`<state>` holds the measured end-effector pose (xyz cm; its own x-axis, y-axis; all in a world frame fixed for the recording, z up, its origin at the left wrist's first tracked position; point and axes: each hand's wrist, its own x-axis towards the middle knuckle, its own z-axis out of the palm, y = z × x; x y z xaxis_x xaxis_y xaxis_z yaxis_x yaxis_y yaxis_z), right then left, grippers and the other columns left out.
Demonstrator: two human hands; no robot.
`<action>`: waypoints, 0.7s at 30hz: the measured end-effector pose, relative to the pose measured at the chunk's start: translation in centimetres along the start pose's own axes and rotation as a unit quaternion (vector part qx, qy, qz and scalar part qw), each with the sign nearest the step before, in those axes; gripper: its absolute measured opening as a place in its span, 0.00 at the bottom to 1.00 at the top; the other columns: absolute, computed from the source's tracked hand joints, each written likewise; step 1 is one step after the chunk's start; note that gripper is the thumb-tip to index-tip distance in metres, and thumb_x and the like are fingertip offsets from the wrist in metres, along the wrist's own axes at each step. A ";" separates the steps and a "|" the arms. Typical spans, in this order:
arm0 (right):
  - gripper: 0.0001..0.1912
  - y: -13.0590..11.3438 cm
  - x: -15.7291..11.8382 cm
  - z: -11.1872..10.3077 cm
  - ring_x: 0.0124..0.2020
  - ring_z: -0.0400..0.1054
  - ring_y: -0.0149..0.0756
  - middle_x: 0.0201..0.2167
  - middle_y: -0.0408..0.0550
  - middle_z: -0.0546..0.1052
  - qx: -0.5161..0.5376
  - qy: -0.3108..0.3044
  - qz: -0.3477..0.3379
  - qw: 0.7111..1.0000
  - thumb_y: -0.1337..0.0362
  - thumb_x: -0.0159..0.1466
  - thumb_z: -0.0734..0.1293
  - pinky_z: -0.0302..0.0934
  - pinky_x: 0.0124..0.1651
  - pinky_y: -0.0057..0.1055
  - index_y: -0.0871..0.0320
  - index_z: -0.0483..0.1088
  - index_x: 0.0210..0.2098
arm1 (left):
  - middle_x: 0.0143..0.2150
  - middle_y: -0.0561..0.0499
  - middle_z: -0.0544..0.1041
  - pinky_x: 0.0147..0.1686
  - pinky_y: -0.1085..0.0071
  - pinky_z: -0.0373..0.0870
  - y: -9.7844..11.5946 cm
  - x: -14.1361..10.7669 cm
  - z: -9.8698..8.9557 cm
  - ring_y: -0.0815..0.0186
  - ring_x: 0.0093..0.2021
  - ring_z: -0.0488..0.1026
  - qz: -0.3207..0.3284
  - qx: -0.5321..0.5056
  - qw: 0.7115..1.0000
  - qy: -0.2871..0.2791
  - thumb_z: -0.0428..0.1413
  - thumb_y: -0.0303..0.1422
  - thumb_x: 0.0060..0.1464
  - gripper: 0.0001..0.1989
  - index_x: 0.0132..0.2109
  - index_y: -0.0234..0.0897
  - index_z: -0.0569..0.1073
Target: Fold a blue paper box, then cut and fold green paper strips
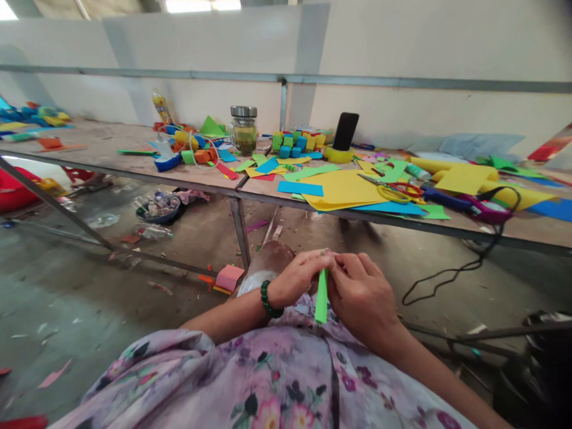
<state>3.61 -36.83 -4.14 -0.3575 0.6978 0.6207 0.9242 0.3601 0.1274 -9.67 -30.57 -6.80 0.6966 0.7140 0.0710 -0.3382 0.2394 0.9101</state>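
A narrow folded strip of bright green foam or paper [322, 298] hangs down between my two hands, above my lap. My left hand [299, 277], with a dark bead bracelet at the wrist, pinches the strip's upper end. Against it, my right hand [361, 292] has its fingers closed at the same end, and its fingertips touch those of my left hand. On the table beyond lie yellow sheets [344, 187], a blue strip [300, 189] and scissors with yellow and red handles [395, 190].
The table's metal front edge [192, 177] runs across ahead of my hands. On the table stand a glass jar [244, 131], a phone [345, 131] and small coloured blocks [292, 145]. A black strap [451, 271] hangs over the edge at the right. Below is a basin [158, 208].
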 end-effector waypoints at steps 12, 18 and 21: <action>0.09 2.9 0.4 -1.1 0.28 0.68 0.32 0.27 0.45 0.73 0.379 -0.058 0.162 0.909 0.60 0.64 0.65 0.63 0.30 0.28 0.57 0.73 0.32 | 0.27 0.46 0.76 0.33 0.71 0.70 1.8 -1.1 -0.4 0.65 0.29 0.75 -0.031 0.122 0.984 -0.126 0.51 0.56 0.54 0.27 0.36 0.32 0.71; 0.17 3.3 0.3 -1.3 0.27 0.63 0.29 0.25 0.42 0.70 0.418 -0.232 0.073 0.875 0.59 0.69 0.56 0.59 0.31 0.26 0.58 0.65 0.27 | 0.23 0.46 0.77 0.36 0.73 0.70 3.1 -1.2 -1.1 0.66 0.29 0.75 -0.075 0.270 0.931 -0.233 0.45 0.59 0.54 0.32 0.32 0.32 0.74; 0.19 3.8 0.1 -0.8 0.24 0.60 0.27 0.22 0.41 0.69 0.474 -0.276 0.059 0.834 0.55 0.68 0.58 0.56 0.27 0.24 0.59 0.66 0.27 | 0.22 0.47 0.77 0.35 0.73 0.70 3.4 -1.0 -1.3 0.66 0.28 0.76 -0.109 0.279 0.909 -0.291 0.43 0.60 0.55 0.35 0.34 0.32 0.77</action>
<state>7.21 -35.91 -2.98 -0.5217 0.8471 0.1015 0.5285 0.4143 -0.7410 -12.35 -29.62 -4.29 0.9799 0.1826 -0.0804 0.1091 -0.1531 0.9822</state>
